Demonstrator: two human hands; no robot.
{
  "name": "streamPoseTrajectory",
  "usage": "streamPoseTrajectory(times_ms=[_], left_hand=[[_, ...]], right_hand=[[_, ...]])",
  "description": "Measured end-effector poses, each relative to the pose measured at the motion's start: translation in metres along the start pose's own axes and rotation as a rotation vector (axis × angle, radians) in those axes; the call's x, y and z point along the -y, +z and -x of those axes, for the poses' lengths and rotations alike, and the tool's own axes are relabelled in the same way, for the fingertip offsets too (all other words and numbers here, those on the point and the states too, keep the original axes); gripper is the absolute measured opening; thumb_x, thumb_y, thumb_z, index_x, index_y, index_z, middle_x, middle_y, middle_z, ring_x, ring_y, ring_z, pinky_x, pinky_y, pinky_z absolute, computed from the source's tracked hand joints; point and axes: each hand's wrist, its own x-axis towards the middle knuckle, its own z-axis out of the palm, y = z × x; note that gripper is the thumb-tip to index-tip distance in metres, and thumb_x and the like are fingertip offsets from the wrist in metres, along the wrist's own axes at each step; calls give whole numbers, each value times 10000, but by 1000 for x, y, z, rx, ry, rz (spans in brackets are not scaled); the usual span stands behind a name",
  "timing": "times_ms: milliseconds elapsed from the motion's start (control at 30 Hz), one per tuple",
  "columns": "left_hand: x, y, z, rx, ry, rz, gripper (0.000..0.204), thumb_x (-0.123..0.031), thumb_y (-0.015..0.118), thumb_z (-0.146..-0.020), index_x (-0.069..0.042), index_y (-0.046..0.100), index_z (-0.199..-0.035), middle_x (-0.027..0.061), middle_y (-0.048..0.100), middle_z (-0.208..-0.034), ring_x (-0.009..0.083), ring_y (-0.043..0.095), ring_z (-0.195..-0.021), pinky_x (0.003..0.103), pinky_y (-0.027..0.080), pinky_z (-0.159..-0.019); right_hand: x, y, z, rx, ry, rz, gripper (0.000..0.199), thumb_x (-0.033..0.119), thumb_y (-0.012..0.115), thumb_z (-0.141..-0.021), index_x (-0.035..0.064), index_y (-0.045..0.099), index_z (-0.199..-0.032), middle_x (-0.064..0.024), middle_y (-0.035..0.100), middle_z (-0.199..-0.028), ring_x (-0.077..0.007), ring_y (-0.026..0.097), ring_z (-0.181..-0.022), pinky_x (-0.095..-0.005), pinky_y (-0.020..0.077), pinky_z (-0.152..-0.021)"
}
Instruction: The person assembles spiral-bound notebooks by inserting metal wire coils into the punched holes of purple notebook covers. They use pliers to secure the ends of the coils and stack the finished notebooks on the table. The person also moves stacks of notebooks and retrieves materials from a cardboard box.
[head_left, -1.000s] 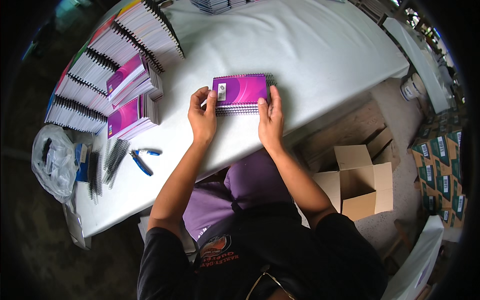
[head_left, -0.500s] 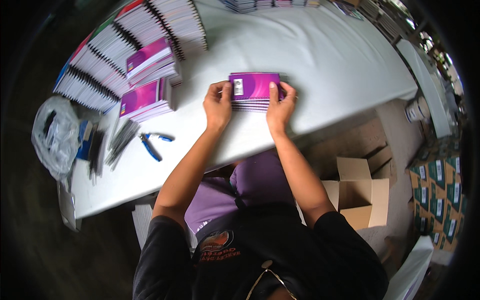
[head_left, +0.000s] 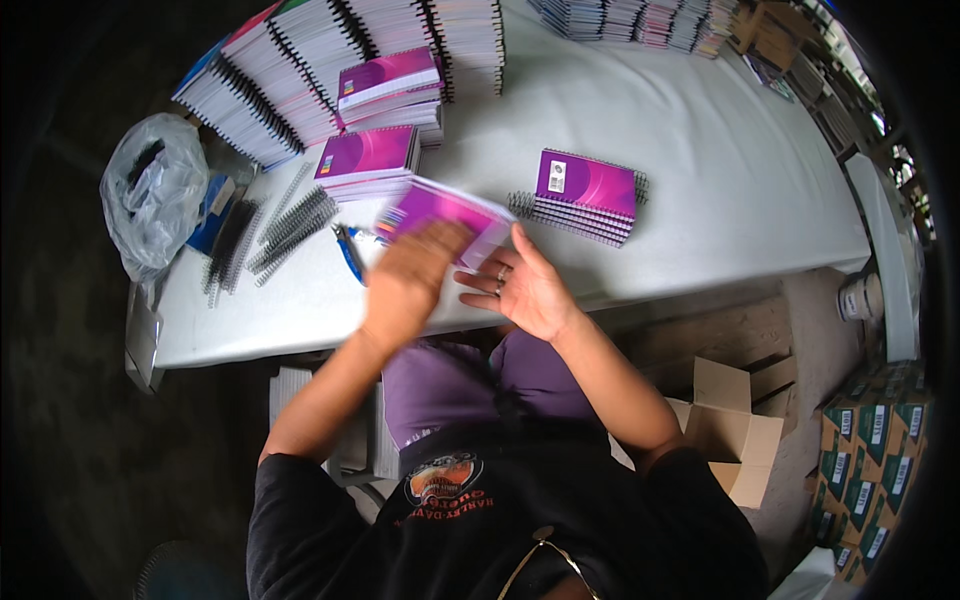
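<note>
A purple-covered booklet, smeared by motion, is tilted over the table's near part. My left hand grips it, fingers across its cover. Beside its lower right corner is my right hand, palm up with the fingers apart. Farther right lies a pile of purple spiral notebooks, coils showing on both sides. Two stacks of purple booklets, a nearer one and a farther one, stand left of the held one. Blue-handled cutters are partly hidden behind my left hand.
Loose coils and darker ones lie at the table's left, near a clear plastic bag. Tall rows of spiral-bound books stand behind. More stacks line the far edge. An open cardboard box is below right.
Both hands have left the spiral notebook pile and moved left. My left hand has taken up a purple booklet; my right hand has opened. The view has shifted too.
</note>
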Motion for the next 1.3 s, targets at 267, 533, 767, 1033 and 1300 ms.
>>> streamPoseTrajectory(times_ms=[267, 533, 767, 1033, 1300], left_hand=[[7, 0, 14, 8, -807, 920, 540, -134, 612, -837, 27, 362, -1287, 158, 501, -1187, 211, 449, -1125, 326, 352, -952], [135, 3, 54, -57, -610, -342, 288, -145, 650, -744, -110, 607, -1027, 98, 592, -1033, 301, 537, -969, 454, 367, -801], [173, -25, 61, 13, -648, -258, 170, -250, 643, -792, -108, 653, -885, 56, 638, -887, 243, 595, -848, 364, 414, -734], [172, 0, 59, 145, -460, -334, 163, -199, 477, -906, -94, 591, -955, 100, 623, -951, 301, 593, -868, 364, 433, -707], [213, -38, 42, -367, -997, 673, 312, -272, 426, -955, -1, 568, -893, -3, 489, -635, 79, 413, -545, 226, 363, -506]], right_hand=[[39, -7, -6, 114, -302, 1178, 351, 118, 645, -830, -9, 580, -1150, -54, 636, -1019, -81, 559, -892, -223, 458, -801], [13, -22, -2, 127, -566, 1044, 299, 58, 642, -817, 16, 612, -1111, -65, 651, -1011, -88, 573, -895, -223, 466, -802], [16, -28, -3, 168, -612, 1037, 319, 46, 635, -815, 17, 597, -1131, -63, 638, -1034, -91, 565, -912, -223, 450, -826], [14, -23, -4, 91, -614, 1097, 275, 18, 612, -829, 8, 610, -1104, -67, 648, -1003, -91, 580, -876, -222, 476, -810], [9, -18, -6, 85, -697, 1065, 268, 39, 636, -818, 26, 623, -1086, -59, 645, -1016, -103, 582, -906, -244, 469, -829]])
